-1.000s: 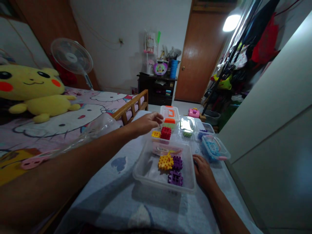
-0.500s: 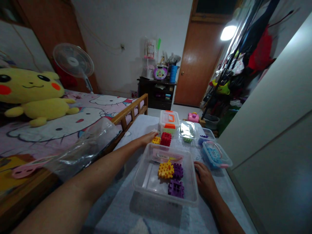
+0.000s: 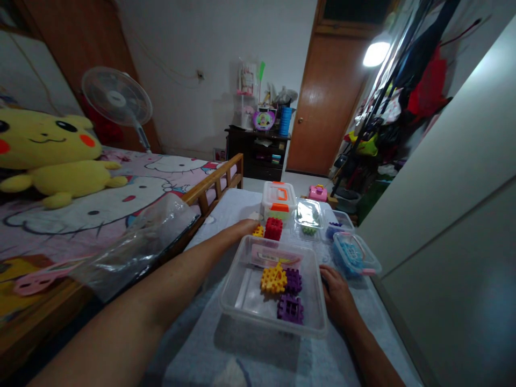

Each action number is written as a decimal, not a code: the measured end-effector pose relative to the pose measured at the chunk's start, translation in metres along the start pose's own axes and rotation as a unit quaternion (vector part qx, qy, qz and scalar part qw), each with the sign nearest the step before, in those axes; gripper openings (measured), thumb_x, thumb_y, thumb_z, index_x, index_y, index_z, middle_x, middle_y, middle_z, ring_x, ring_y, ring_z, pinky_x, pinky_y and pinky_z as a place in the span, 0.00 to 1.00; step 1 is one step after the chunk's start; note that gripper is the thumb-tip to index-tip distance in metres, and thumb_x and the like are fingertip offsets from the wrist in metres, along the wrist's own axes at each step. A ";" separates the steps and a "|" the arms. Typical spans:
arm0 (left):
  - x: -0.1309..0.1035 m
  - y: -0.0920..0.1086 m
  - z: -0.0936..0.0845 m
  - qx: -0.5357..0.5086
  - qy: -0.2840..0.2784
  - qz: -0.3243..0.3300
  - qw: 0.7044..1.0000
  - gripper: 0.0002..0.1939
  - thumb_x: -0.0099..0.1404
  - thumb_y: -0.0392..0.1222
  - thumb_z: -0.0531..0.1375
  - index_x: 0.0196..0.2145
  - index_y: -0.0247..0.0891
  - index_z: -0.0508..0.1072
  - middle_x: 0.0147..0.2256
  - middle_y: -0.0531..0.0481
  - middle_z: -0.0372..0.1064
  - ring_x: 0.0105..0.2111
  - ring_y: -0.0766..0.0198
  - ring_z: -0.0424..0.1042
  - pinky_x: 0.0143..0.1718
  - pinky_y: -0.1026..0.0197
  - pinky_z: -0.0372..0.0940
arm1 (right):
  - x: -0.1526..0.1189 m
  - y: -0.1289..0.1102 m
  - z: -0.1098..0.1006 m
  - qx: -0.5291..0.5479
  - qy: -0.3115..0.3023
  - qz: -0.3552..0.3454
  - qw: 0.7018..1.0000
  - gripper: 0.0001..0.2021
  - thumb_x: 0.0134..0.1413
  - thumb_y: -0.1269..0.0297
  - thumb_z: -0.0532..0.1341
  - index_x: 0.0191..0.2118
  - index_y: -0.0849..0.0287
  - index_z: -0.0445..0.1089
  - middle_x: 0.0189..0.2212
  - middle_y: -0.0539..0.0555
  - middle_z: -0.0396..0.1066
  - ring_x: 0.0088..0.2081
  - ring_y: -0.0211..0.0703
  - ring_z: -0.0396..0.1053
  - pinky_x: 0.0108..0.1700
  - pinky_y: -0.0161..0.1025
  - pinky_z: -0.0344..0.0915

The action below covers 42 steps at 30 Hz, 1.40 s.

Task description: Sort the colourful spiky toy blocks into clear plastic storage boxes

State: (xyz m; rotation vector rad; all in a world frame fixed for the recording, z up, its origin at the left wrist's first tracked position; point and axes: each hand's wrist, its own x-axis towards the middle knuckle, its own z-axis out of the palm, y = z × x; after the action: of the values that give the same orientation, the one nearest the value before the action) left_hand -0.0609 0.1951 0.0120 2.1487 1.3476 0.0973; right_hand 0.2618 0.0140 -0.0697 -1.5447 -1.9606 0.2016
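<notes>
An open clear plastic box [image 3: 241, 312] stands on the cloth-covered table, with a yellow block piece [image 3: 273, 279] and two purple pieces [image 3: 290, 308] inside. My left hand [image 3: 246, 229] reaches past the box's far left corner and touches a yellow block [image 3: 258, 231]; its fingertips are too small and partly hidden to tell their grip. Just right of that block sits a red block cube [image 3: 273, 229]. By the box's right wall rests my right hand [image 3: 332, 285], fingers curled, with something dark partly visible under them that I cannot make out.
Behind are an orange-latched box [image 3: 279, 196], a clear container with green pieces [image 3: 309, 216], one with purple pieces [image 3: 341, 223] and a blue-filled box [image 3: 355, 255]. A wooden bed rail [image 3: 213, 183] and plastic bag [image 3: 141, 242] lie left; a white panel [image 3: 455, 215] stands right.
The view has shifted slightly. My left hand has moved a little over the yellow block, covering more of it. My right hand and the box stay as they were.
</notes>
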 end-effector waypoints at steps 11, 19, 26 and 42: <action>-0.049 -0.008 -0.035 0.110 0.066 0.022 0.991 0.21 0.50 0.47 0.65 0.42 0.36 0.72 0.41 0.44 0.77 0.40 0.55 0.74 0.40 0.62 0.65 | 0.002 -0.002 0.000 -0.001 -0.006 -0.006 1.000 0.16 0.54 0.72 0.53 0.45 0.57 0.74 0.49 0.61 0.72 0.52 0.52 0.69 0.57 0.54 0.64; -0.133 0.066 -0.086 0.078 0.073 0.124 0.987 0.24 0.51 0.42 0.63 0.47 0.37 0.71 0.42 0.49 0.73 0.41 0.57 0.72 0.43 0.60 0.63 | 0.003 -0.001 0.000 -0.005 -0.006 -0.004 1.000 0.15 0.54 0.71 0.54 0.44 0.58 0.74 0.49 0.60 0.72 0.51 0.51 0.68 0.58 0.53 0.63; -0.159 0.122 -0.023 0.048 -0.096 0.189 0.976 0.24 0.44 0.34 0.67 0.42 0.44 0.76 0.40 0.49 0.75 0.39 0.55 0.71 0.44 0.58 0.65 | 0.004 0.000 0.000 -0.010 -0.011 -0.008 1.000 0.15 0.55 0.71 0.53 0.45 0.58 0.73 0.49 0.60 0.72 0.51 0.51 0.68 0.57 0.52 0.63; -0.135 0.122 0.008 0.209 -0.226 0.162 0.938 0.07 0.46 0.33 0.66 0.25 0.40 0.74 0.28 0.44 0.76 0.27 0.56 0.71 0.35 0.56 0.67 | 0.004 0.003 0.000 -0.015 -0.016 -0.013 1.000 0.15 0.55 0.72 0.54 0.45 0.59 0.73 0.48 0.60 0.72 0.51 0.51 0.68 0.57 0.51 0.63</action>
State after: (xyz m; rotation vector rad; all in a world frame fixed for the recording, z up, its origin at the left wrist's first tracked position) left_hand -0.0261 0.0405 0.1010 2.5197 0.7897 -0.5717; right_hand 0.2633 0.0184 -0.0696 -1.5425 -2.0160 0.1885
